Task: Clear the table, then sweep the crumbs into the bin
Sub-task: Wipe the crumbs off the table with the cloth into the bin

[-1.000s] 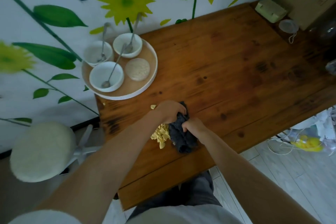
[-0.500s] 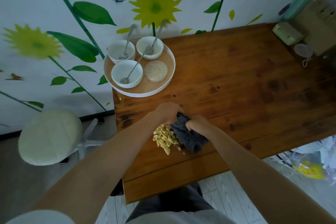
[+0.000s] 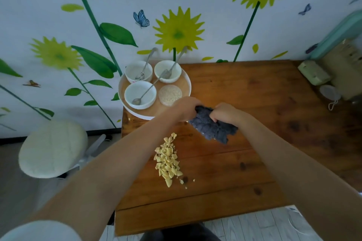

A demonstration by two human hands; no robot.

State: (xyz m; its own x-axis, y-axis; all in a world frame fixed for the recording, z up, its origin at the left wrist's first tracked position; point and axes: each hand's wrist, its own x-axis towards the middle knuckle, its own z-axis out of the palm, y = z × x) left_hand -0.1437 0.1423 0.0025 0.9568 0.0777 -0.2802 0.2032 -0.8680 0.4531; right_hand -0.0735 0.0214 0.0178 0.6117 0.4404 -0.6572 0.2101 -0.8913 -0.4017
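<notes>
A pile of pale yellow crumbs (image 3: 168, 160) lies on the wooden table (image 3: 264, 143) near its left front. Beyond the pile, both hands hold a dark grey cloth (image 3: 212, 127) bunched up just above the table. My left hand (image 3: 186, 108) grips its far left end. My right hand (image 3: 225, 112) grips its top from the right. The cloth hangs down between them, apart from the crumbs.
A round tray (image 3: 186, 80) at the table's back left corner holds three white bowls with spoons and a small dish. A green box (image 3: 313, 72) and a white lid sit at the back right. A padded stool (image 3: 52, 147) stands left of the table.
The cloth was pressed against the crumbs; both hands have lifted it away toward the tray, leaving the pile uncovered. The view has tilted up.
</notes>
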